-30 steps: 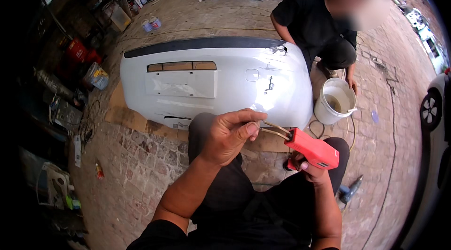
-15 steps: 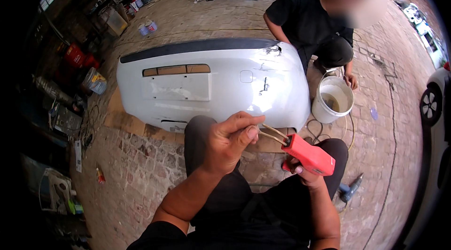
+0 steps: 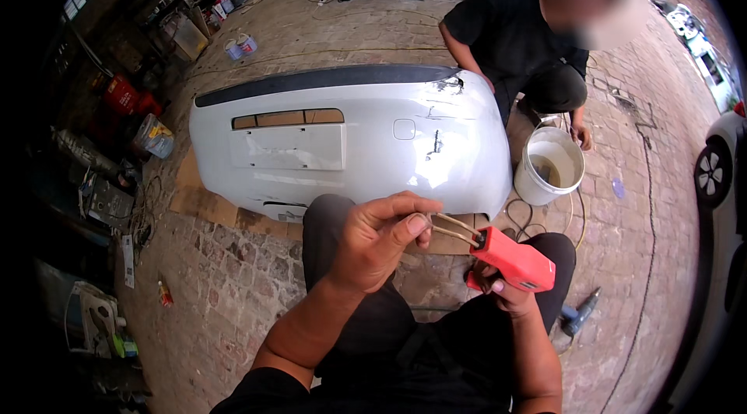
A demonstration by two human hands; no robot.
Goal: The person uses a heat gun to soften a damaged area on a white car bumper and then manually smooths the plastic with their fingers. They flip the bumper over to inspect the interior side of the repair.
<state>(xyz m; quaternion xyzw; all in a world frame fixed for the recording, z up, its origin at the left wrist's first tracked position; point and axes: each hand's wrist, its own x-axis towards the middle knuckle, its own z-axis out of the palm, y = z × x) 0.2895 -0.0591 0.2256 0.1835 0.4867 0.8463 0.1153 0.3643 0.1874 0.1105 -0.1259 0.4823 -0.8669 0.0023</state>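
Tool, red (image 3: 517, 258), at 4 o'clock from view centre, raised over the wearer's lap; two thin metal prongs (image 3: 457, 227) extend from it toward 10 o'clock. Right hand (image 3: 513, 297): fingers wrapped on the tool's lower part, gripping. Left hand (image 3: 381, 243), just below centre at 6 o'clock: thumb and index closed in a pinch on the prong ends; whether a small piece is also held there cannot be told.

White bumper (image 3: 373, 134) spans the centre toward 11 o'clock, lying on cardboard (image 3: 188, 188) over brick floor (image 3: 218, 282); dark scuffs on its 2 o'clock side. White bucket (image 3: 537, 185) at 3 o'clock, near the bumper. Co-worker (image 3: 506, 33) crouches between 1 and 2 o'clock, one hand at the bucket rim.
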